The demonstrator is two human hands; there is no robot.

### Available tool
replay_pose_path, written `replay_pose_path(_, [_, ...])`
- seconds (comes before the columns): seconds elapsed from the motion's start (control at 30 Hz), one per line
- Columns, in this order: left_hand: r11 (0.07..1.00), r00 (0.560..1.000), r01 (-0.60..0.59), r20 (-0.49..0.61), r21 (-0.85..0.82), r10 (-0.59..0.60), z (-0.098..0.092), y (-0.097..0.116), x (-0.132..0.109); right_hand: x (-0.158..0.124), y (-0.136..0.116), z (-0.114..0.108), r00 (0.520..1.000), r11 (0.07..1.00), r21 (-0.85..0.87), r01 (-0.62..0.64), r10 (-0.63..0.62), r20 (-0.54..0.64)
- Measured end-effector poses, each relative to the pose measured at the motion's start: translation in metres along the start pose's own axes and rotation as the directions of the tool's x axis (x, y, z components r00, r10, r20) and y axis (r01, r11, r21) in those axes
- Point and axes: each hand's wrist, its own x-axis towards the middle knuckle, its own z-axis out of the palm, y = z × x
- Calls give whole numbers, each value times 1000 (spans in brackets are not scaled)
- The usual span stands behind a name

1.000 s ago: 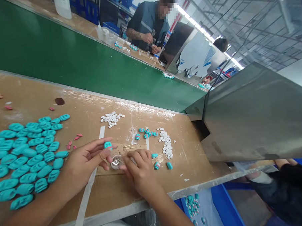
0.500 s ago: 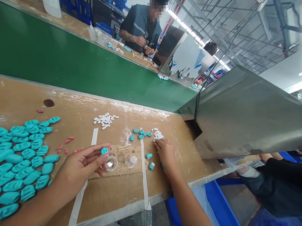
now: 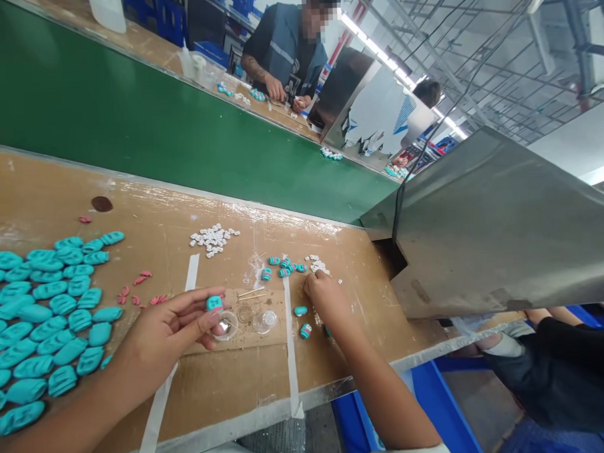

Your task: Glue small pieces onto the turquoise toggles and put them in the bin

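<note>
My left hand [image 3: 169, 336] pinches a small teal piece [image 3: 214, 302] with a pink stripe between thumb and fingers, above a clear cup [image 3: 227, 324]. At the near edge of a small pile of white pieces [image 3: 317, 262], my right hand [image 3: 328, 299] has its fingers drawn together and pointing down. Whatever is between those fingertips is hidden. Close to that hand lie a plain teal piece [image 3: 300, 311] and a teal piece with pink and white [image 3: 305, 330]. Several teal-and-pink pieces [image 3: 285, 266] sit left of the white pile.
Many teal pieces [image 3: 49, 291] cover the table's left side, with pink bits [image 3: 143, 277] beside them. Another white pile [image 3: 213, 240] lies farther back. A second clear cup [image 3: 267, 320] stands mid-table. A metal housing [image 3: 492, 231] rises at right. Across the green belt [image 3: 178, 138] a person works.
My right hand has shifted slightly left, its fingers curling inward beside the white pile. A loose white piece now shows to the right of it. My left hand keeps hold of the teal piece.
</note>
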Motion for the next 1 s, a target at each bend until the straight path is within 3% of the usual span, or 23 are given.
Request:
replay_pose_path(0.17, [999,999,-35,26,-23,36,-2,-7,1,2,-2,4,997,994,84,-76,78,-29])
replay_pose_path(0.4, [997,1000,-14,11,-71,15,-2,-4,0,3,4,6,992,943,329,-59,91,-83])
replay_pose_path(0.53, [997,1000,-21,15,-73,22,-1,-5,0,-4,1,-13,989,843,537,29,53,-137])
replay_pose_path(0.63, [998,998,-13,57,-56,17,-1,-9,-1,-25,-22,-26,986,728,675,116,-3,-167])
replay_pose_path(0.73, [999,995,3,96,-52,2,1,-12,-2,-52,-60,-34,980,526,827,197,-82,-181])
replay_pose_path(0.8, [999,993,-1,120,-38,5,1,-13,-3,-67,-87,-38,974,99,978,181,-157,-165])
replay_pose_path(0.87, [1000,989,-12,145,2,11,1,-13,-3,-77,-108,-43,972,-178,981,78,-206,-115])
replay_pose_path(0.93, [997,990,-32,139,63,23,1,-13,-4,-81,-121,-47,974,-286,958,3,-215,-67])
replay_pose_path(1.0, [992,991,-55,124,110,41,0,-13,-4,-82,-126,-49,977,-319,947,-18,-209,-52])
